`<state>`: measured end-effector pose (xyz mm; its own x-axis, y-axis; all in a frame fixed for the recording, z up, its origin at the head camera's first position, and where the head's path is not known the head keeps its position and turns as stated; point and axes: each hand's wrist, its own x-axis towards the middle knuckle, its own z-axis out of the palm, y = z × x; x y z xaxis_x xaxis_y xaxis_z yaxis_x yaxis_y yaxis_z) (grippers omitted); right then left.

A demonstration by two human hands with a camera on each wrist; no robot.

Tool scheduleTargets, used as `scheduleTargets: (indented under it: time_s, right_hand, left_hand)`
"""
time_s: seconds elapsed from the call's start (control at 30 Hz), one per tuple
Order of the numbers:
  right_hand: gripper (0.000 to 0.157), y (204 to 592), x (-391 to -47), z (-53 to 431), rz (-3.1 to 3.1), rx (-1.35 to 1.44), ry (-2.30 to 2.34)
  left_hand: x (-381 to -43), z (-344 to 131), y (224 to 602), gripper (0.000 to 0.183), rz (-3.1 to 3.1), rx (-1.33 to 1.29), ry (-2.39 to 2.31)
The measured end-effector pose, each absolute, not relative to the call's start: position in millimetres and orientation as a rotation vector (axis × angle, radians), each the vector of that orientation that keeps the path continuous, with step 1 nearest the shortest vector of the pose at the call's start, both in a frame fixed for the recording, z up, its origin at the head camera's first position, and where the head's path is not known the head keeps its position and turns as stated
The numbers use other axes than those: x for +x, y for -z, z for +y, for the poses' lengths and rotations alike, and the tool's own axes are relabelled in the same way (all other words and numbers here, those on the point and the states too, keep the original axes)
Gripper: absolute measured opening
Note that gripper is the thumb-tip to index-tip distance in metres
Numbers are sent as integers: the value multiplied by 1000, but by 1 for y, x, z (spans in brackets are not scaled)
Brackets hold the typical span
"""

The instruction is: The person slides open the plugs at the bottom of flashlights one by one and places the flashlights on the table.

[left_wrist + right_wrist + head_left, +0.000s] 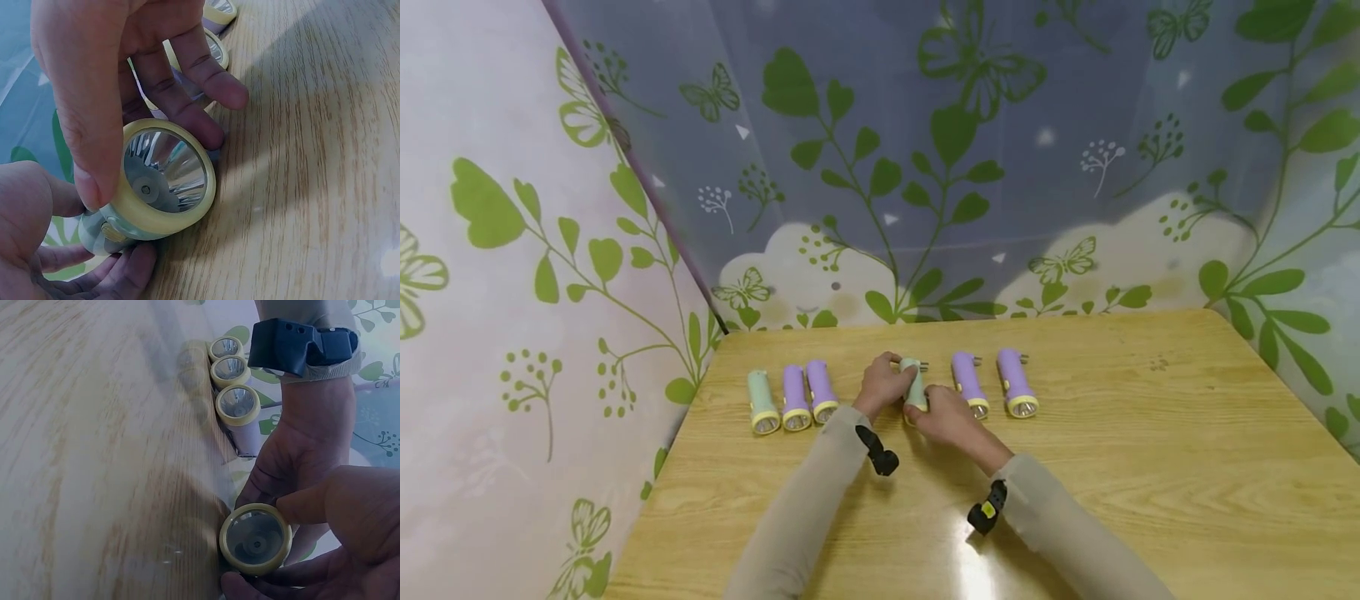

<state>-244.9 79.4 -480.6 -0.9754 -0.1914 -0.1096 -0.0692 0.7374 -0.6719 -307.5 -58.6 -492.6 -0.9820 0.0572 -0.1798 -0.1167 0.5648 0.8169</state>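
A green flashlight (914, 385) with a yellow head ring lies between my two hands, its lens toward me and metal plug prongs jutting from its rear. My left hand (886, 385) grips it from the left, thumb laid along the body. From the right, my right hand (951, 417) holds it near the head. In the left wrist view, the flashlight's yellow ring (209, 187) and a small yellow switch (113, 231) show close over the wood. The right wrist view shows the flashlight's round lens (255, 540) between the fingers of both hands.
Left of my hands lie a green flashlight (760, 396) and two purple flashlights, one nearer (822, 387) and one farther (794, 392). Two more purple ones, inner (967, 379) and outer (1015, 379), lie right. All rest on the wooden table (1150, 467); a patterned curtain (880, 167) hangs behind.
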Motion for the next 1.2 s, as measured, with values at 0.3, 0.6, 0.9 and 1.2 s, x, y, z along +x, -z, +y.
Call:
scheduleTargets:
  time_s: [0.3, 0.6, 0.9, 1.2]
  right_hand:
    - [60, 458, -245, 87, 2750, -191, 1018]
    - [63, 424, -257, 92, 2839, -278, 1062]
    - [59, 413, -263, 79, 2875, -353, 1070]
    - [51, 411, -264, 53, 2863, -467, 1122]
  left_hand:
    - [-305, -58, 487, 54, 2692, -23, -1329]
    - [-302, -80, 470, 54, 2758, -9, -1287]
    - [-288, -132, 449, 49, 2832, -19, -1322]
    - [-276, -189, 436, 46, 2888, -81, -1306]
